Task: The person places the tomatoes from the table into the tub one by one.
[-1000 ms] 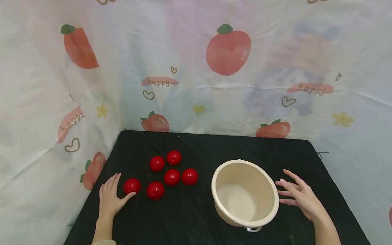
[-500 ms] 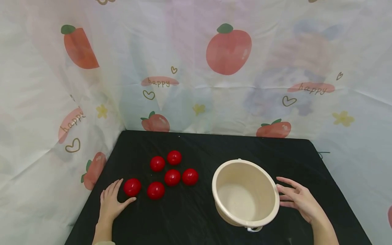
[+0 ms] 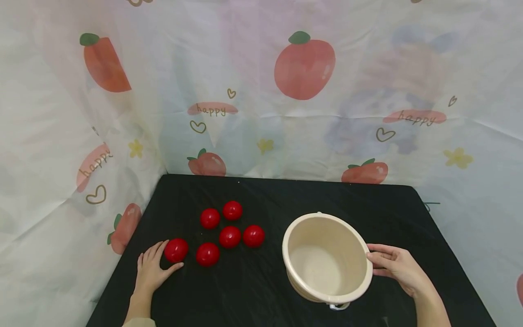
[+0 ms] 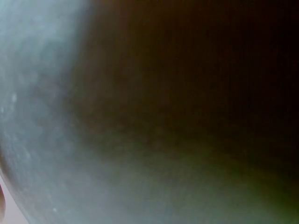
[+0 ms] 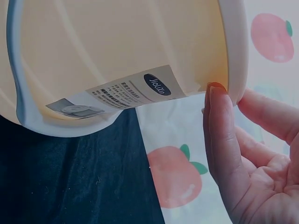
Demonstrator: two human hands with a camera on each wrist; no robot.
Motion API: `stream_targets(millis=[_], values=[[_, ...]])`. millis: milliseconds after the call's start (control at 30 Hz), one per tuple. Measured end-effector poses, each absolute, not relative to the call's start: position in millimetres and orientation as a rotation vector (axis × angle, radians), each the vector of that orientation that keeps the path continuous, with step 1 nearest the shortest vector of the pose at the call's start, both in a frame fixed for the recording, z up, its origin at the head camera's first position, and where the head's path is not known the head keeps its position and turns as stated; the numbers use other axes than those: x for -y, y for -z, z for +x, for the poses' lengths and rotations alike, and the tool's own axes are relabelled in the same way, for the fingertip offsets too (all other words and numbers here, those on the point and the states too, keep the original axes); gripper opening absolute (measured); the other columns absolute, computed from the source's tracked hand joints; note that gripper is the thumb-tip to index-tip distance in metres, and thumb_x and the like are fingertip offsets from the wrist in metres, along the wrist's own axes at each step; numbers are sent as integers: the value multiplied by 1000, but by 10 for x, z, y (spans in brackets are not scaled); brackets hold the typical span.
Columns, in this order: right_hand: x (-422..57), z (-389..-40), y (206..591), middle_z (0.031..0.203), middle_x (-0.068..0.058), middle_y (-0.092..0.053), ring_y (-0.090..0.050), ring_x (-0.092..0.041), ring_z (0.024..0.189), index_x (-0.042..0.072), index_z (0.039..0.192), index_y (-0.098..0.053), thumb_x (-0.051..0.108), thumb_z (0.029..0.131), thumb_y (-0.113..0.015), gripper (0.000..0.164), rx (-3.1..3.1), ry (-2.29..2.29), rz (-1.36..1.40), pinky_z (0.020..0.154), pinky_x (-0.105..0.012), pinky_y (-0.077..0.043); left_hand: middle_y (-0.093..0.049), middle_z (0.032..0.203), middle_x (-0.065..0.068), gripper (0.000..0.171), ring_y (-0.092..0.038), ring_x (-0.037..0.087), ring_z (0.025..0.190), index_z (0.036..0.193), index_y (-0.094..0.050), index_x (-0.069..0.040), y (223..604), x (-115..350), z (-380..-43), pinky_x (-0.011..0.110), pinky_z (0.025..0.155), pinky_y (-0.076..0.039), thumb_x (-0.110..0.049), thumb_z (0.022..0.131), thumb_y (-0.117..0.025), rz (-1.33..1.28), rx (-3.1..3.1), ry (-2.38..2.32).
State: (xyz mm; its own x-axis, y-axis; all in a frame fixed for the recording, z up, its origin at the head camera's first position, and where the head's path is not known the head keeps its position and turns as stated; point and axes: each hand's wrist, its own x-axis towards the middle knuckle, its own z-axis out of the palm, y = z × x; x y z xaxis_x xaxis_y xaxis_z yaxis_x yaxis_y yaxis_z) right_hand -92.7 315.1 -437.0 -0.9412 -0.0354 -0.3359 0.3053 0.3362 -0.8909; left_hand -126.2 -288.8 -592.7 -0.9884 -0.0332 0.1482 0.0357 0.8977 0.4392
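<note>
My left hand (image 3: 150,271) is at the leftmost red ball (image 3: 176,250), with fingertips against its left side and the thumb along its near side. Dark blur fills the left wrist view, so that grip cannot be checked there. My right hand (image 3: 402,269) pinches the right rim of a cream plastic bucket (image 3: 324,299), which stands upright. In the right wrist view the thumb and fingers meet at the bucket's rim (image 5: 237,51), and a paper label (image 5: 140,88) shows on its outer wall.
Several more red balls lie loose between my left hand and the bucket, the nearest ball (image 3: 207,254) just right of the held one. Everything stands on a black-covered table (image 3: 253,290). A printed fabric curtain (image 3: 261,68) hangs behind and along the left.
My left hand has closed in on the leftmost ball from the left. My right hand has moved left and taken the bucket's rim between thumb and fingers. Balls and bucket have stayed in place.
</note>
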Motion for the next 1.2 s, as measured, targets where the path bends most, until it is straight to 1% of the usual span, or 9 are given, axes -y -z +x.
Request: stream_targets(millis=[233, 400, 667, 900, 1200], values=[[-3146, -945, 4368, 98, -9, -67, -65, -12, 80, -18, 127, -37, 18, 87, -62, 59, -2305, 1641, 265, 70, -33, -54, -38, 133, 17, 86, -29, 37, 121, 131, -41, -10, 5934, 2866, -1283, 64, 98, -12, -57, 66, -71, -3, 2893, 711], [-3146, -945, 4370, 98, -9, -67, -65, -12, 80, -19, 126, -38, 19, 87, -62, 60, -2305, 1651, 253, 70, -33, -54, -38, 132, 18, 82, -30, 37, 121, 127, -45, -8, 5933, 2849, -1291, 65, 97, -13, -55, 66, -73, -10, 2852, 753], [-3157, -942, 4373, 96, -7, -68, -65, -12, 80, -19, 125, -38, 17, 87, -62, 58, -2299, 1665, 232, 70, -33, -54, -41, 127, 16, 75, -32, 35, 118, 122, -49, -9, 5942, 2828, -1308, 64, 97, -15, -53, 66, -74, 13, 2816, 786], [-3157, -940, 4376, 97, -8, -67, -65, -12, 80, -19, 126, -37, 17, 88, -61, 58, -2292, 1658, 235, 70, -33, -54, -43, 123, 15, 75, -35, 34, 114, 120, -51, -9, 5930, 2822, -1301, 62, 97, -17, -53, 64, -75, 8, 2784, 721], [-3152, -944, 4362, 98, -11, -67, -66, -15, 80, -18, 127, -36, 19, 88, -61, 60, -2295, 1626, 254, 70, -33, -54, -45, 118, 15, 74, -38, 33, 108, 118, -51, -11, 5718, 2770, -1432, 56, 94, -22, -52, 62, -75, -87, 2717, 590]])
